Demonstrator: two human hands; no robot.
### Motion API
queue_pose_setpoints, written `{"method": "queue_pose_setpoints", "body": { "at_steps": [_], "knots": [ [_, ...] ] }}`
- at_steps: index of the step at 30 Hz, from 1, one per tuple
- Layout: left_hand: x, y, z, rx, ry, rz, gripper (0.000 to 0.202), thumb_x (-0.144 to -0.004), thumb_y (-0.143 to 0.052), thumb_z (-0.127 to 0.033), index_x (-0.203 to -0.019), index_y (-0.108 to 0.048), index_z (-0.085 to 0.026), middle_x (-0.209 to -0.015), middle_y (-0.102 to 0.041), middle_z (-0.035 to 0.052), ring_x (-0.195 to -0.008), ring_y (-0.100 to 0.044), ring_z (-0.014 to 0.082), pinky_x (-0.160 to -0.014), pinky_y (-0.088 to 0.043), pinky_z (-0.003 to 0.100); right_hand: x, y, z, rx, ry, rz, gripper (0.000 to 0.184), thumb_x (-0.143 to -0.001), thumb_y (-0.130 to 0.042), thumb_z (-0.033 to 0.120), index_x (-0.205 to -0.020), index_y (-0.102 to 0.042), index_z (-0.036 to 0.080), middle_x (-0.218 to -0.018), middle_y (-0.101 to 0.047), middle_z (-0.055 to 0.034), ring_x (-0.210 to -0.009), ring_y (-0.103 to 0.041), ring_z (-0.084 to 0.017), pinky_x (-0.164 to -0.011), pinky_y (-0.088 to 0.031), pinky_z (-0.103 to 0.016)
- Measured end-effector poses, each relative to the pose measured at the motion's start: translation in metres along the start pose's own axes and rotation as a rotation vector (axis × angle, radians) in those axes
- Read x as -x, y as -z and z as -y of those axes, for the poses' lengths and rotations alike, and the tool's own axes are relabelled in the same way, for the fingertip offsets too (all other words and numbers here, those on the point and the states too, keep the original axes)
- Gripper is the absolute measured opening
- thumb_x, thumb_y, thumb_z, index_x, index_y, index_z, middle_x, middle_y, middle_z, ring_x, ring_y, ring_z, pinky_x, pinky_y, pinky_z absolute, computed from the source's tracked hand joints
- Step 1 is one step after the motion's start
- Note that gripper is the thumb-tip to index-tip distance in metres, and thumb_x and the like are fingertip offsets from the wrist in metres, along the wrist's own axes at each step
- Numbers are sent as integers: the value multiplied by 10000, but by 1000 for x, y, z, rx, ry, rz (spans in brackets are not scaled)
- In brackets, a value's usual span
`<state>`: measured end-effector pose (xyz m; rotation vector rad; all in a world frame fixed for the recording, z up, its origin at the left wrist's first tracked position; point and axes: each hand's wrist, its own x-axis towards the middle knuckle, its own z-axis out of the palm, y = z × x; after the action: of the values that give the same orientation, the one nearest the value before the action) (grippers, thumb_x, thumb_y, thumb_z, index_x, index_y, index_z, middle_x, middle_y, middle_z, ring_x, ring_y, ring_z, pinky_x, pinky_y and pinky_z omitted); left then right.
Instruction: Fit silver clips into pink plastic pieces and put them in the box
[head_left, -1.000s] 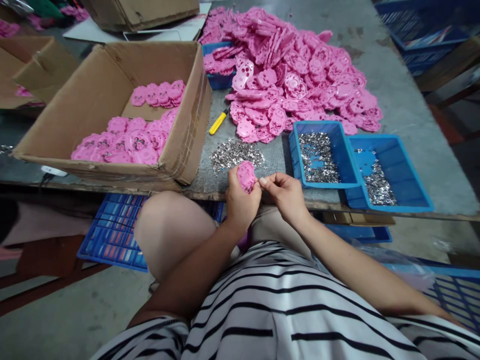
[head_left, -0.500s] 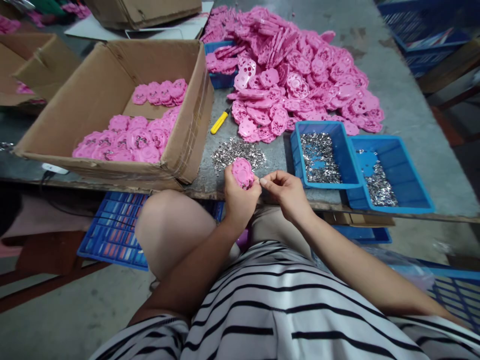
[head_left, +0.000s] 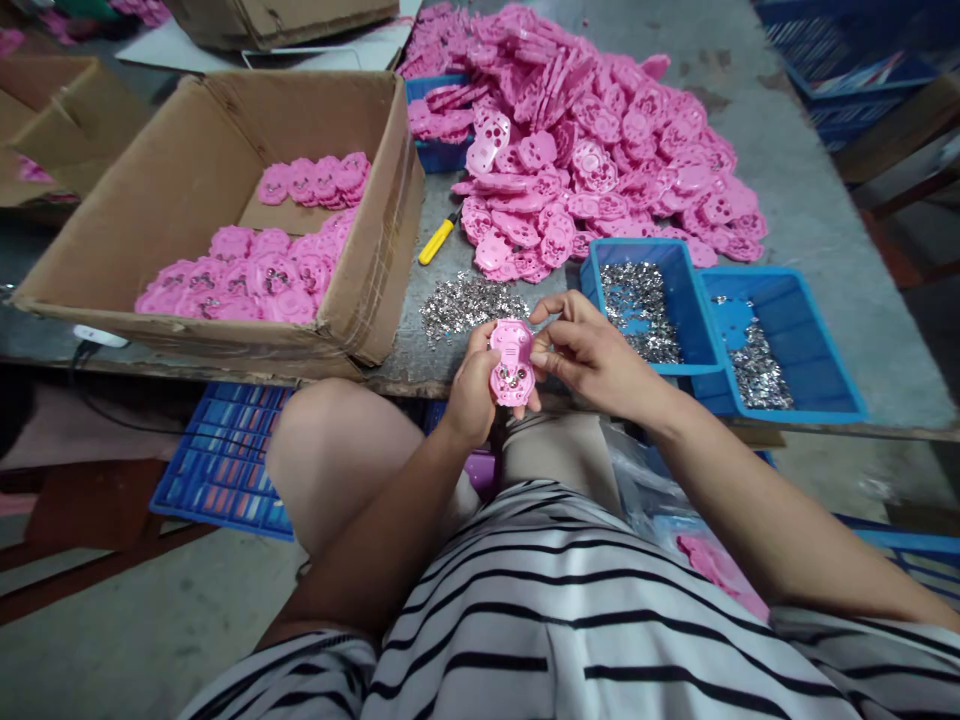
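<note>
A pink plastic part (head_left: 511, 362) with small metal pieces set in it is held upright over the table's front edge. My left hand (head_left: 472, 392) is closed on its left side. My right hand (head_left: 592, 352) pinches its right edge with thumb and fingers. Just beyond the hands lies a loose heap of small silver metal pieces (head_left: 469, 303) on the grey table (head_left: 795, 200).
A big pile of pink parts (head_left: 600, 150) fills the table's middle. Left is a cardboard box (head_left: 375, 270) with rows of pink parts. Two blue trays (head_left: 697, 320) of metal pieces stand right. A yellow-handled tool (head_left: 437, 240) lies between. Blue crates (head_left: 225, 460) sit under the table.
The pink part has turned to face me and dropped slightly toward my lap. My right hand moved left from beside it and now grips its right edge.
</note>
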<state>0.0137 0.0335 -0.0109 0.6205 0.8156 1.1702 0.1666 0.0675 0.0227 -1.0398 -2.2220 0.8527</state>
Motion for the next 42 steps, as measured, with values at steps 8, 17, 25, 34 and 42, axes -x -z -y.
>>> {"method": "queue_pose_setpoints", "body": {
  "at_steps": [8, 17, 25, 34, 42],
  "knots": [
    [1, 5, 3, -46, 43, 81, 438, -758, -487, -348, -1153, -387, -188, -660, -585, -40, -342, -523, 109, -286, -319, 185, -9, 9, 5, 173, 133, 196, 211, -873, -521, 227, -691, -619, 185, -1193, -523, -114, -1122, -476, -276, -972, -404, -471],
    [0, 7, 8, -169, 41, 131, 345, -778, -457, -356, -1080, -396, -201, -547, -550, -76, -328, -541, 135, -273, -312, 181, -14, 12, 0, 285, 152, 332, 214, -862, -507, 193, -725, -670, 173, -1254, -512, -119, -1110, -446, -300, -951, -378, -510],
    [-1, 7, 6, -160, 137, 173, 477, -755, -470, -395, -1177, -379, -191, -608, -609, -48, -309, -525, 129, -261, -293, 181, -19, 13, -5, 197, 115, 414, 136, -797, -609, 225, -682, -673, 190, -1273, -528, -104, -1152, -445, -335, -987, -346, -570],
    [-1, 6, 6, -119, 179, 203, 457, -764, -478, -394, -1155, -373, -182, -581, -605, -43, -326, -556, 163, -249, -294, 185, -23, 11, -9, 108, 115, 459, 122, -736, -674, 239, -623, -639, 214, -1179, -579, -89, -1077, -477, -303, -967, -382, -536],
    [-1, 6, 4, -118, 217, 260, 397, -745, -493, -437, -1040, -365, -204, -595, -616, -42, -354, -580, 160, -253, -326, 182, -24, 11, -12, 161, 143, 504, 103, -723, -656, 196, -622, -659, 217, -1161, -572, -101, -1057, -474, -294, -934, -400, -515]
  ]
}}
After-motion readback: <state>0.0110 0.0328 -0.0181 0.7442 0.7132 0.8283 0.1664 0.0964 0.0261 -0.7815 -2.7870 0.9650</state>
